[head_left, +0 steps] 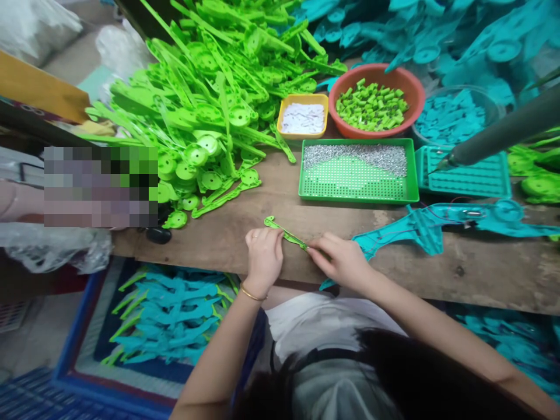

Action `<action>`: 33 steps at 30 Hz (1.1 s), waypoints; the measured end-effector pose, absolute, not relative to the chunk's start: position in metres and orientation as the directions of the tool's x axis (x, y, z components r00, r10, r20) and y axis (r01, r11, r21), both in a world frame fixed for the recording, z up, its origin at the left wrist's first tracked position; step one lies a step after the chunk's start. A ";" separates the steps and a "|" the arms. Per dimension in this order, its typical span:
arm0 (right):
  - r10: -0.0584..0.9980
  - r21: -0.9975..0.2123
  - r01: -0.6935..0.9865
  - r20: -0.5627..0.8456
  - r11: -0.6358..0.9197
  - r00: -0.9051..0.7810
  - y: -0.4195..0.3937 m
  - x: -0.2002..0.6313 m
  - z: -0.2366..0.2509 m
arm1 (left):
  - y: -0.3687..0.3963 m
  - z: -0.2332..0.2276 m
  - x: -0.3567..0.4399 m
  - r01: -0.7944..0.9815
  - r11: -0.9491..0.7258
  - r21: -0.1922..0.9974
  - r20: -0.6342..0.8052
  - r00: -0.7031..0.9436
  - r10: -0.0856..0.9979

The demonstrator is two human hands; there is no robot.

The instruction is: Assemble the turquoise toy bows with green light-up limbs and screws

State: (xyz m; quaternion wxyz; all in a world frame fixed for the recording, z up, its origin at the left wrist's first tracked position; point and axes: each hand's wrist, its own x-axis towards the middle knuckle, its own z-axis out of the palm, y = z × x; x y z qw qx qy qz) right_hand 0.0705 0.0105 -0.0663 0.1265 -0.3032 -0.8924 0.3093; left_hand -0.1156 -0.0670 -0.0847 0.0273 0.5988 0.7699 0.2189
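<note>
My left hand point(263, 255) and my right hand point(340, 261) both grip one thin green plastic part point(284, 231) just above the wooden workbench point(245, 233), near its front edge. The left hand holds the part near its ringed end and the right hand pinches the other end. A gold bangle circles my left wrist. Just right of my right hand lies a teal plastic part point(420, 227) with thin wires on it.
A big heap of green parts point(210, 87) fills the back left, teal parts point(437, 29) the back right. A green tray of small metal pieces point(356, 172), a yellow tub point(303, 116), a red bowl point(376, 99) and a teal tray point(464, 172) stand behind. A blue crate point(166, 321) sits below.
</note>
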 end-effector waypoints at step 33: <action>0.646 -0.552 0.696 -0.330 0.460 -0.688 0.040 0.049 -0.035 | -0.074 -0.096 -0.096 0.777 -0.032 0.629 0.319 -0.220 0.922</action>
